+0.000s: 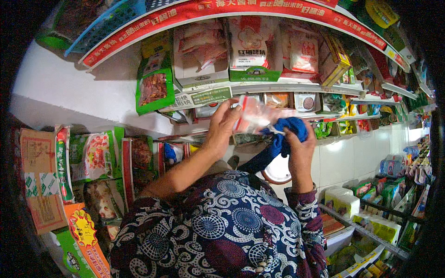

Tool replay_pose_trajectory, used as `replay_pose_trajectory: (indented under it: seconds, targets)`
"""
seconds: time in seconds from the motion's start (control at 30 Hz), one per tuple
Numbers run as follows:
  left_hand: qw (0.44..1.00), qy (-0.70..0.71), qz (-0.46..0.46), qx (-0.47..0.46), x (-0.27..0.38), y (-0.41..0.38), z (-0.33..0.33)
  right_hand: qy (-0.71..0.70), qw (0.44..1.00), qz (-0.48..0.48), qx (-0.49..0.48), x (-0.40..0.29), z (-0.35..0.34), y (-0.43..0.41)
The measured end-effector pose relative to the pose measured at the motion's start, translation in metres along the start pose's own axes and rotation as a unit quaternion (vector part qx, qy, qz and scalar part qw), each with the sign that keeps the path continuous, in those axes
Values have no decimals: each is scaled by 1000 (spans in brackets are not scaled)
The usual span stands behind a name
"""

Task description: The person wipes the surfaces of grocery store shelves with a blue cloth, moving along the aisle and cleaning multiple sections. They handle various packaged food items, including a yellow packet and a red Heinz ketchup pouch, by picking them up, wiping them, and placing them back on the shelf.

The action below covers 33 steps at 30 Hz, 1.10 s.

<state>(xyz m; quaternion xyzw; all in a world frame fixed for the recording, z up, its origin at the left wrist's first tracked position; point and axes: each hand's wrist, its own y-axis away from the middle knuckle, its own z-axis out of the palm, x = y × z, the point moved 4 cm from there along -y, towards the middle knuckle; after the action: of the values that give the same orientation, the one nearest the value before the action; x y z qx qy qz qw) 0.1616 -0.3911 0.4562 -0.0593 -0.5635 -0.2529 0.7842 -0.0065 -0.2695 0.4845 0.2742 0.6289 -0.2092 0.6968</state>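
My left hand (222, 127) pinches the left edge of a plastic packet (255, 116) with red and white printing. Motion blurs the packet's middle. A bunched dark blue cloth (292, 128) is gripped in my right hand (301, 147), and part of it hangs down toward my body. The packet's right end meets the cloth, with a small whitish piece (276, 130) showing there; I cannot tell what that piece is. Both hands are in front of a store shelf (295, 88), close to its lower tiers.
Open cartons hold white seasoning bags (248, 45) on the shelf ahead. A green-edged packet of dried chillies (153, 87) juts out at left. Stacked cardboard boxes (43, 180) stand on my left. A rack (368, 231) with packaged goods is on my right. Below the cloth is a round white object (280, 168).
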Motion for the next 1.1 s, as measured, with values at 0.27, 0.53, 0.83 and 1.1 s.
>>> replay_pose_trajectory:
  seconds: [0.27, 0.53, 0.83, 1.1]
  targets:
    - [937, 289, -185, -62, -6, 15, 17, 272, 850, -406, -198, -13, 50, 41]
    - [952, 185, -205, -129, -24, 6, -8, 194, 915, -320, -151, -25, 44, 21]
    - [949, 184, -151, -209, -20, 30, 21, 260, 908, -328, -2, -22, 37, -7]
    - [969, 230, -70, -60, 0, 9, -1, 335, 867, -284, -237, -4, 56, 35]
